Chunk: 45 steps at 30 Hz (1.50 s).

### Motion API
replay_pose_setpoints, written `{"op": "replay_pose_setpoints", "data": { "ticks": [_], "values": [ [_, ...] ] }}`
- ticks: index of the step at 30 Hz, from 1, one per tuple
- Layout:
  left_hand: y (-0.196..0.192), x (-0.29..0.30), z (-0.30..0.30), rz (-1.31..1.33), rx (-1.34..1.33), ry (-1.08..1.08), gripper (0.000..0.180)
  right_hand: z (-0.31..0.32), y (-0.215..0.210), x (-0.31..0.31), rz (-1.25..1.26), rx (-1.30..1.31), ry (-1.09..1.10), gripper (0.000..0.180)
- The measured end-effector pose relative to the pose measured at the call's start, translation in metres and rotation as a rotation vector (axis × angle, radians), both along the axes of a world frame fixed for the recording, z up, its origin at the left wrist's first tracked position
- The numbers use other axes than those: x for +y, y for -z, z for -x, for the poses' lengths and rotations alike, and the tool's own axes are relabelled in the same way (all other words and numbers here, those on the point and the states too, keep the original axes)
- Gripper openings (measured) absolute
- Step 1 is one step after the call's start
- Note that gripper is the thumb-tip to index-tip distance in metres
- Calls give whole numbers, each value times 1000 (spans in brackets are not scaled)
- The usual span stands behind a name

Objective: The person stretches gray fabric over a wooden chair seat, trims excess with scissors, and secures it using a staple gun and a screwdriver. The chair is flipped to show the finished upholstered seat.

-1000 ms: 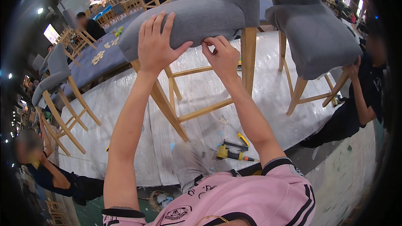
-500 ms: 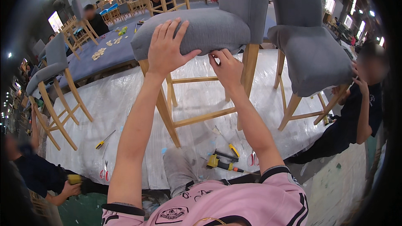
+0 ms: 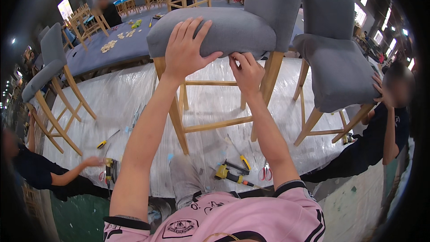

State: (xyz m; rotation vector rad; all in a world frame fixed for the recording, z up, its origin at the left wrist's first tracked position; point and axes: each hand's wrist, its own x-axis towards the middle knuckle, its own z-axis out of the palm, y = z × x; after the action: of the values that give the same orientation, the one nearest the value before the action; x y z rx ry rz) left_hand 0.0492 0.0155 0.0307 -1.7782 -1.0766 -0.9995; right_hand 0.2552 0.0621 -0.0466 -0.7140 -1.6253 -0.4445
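A grey upholstered high chair (image 3: 242,29) with wooden legs stands upright in front of me. My left hand (image 3: 184,56) lies with fingers spread over the side of its padded seat, the thumb along the lower edge. At that same edge, nearer the backrest, my right hand (image 3: 248,72) is closed in a pinch on the seat cover. What the fingertips grip on the underside is partly hidden. Below the chair lie a yellow-and-black staple gun (image 3: 227,173), a yellow-handled screwdriver (image 3: 244,162) and red-handled scissors (image 3: 265,173).
A co-worker at right touches another grey chair (image 3: 336,69). At left stands a third chair (image 3: 54,62), with a co-worker's hand near a second staple gun (image 3: 110,170). Plastic film (image 3: 121,103) covers the work surface. Another screwdriver (image 3: 103,144) lies at left.
The left co-worker's yellow tool has moved from the hand onto the work surface. My hands keep their places on the seat. The whole view has shifted slightly.
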Motion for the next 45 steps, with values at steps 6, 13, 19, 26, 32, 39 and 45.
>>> {"op": "replay_pose_setpoints", "data": {
  "ticks": [6, 13, 19, 26, 32, 39, 45],
  "values": [
    [-2, 5, 3, -5, 0, -7, 81, -5, -5, -1, 131, -8, -163, 13],
    [1, 7, 4, 7, -15, -28, 81, -53, -55, -44, 337, 369, -428, 16],
    [5, 2, 1, 10, -1, -38, 81, -182, -198, -15, 30, 761, -1244, 50],
    [2, 6, 1, -19, 14, -37, 78, -26, -189, 162, 929, 280, -883, 65],
    [2, 2, 5, -11, 15, -61, 77, -13, -188, 195, 1159, 154, -1031, 80],
    [4, 8, 4, -37, 31, -52, 79, 2, -161, 152, 850, 89, -489, 78],
    [0, 5, -5, -34, 8, -10, 76, -39, -242, 172, 1330, 2, -1219, 72]
  ]
}}
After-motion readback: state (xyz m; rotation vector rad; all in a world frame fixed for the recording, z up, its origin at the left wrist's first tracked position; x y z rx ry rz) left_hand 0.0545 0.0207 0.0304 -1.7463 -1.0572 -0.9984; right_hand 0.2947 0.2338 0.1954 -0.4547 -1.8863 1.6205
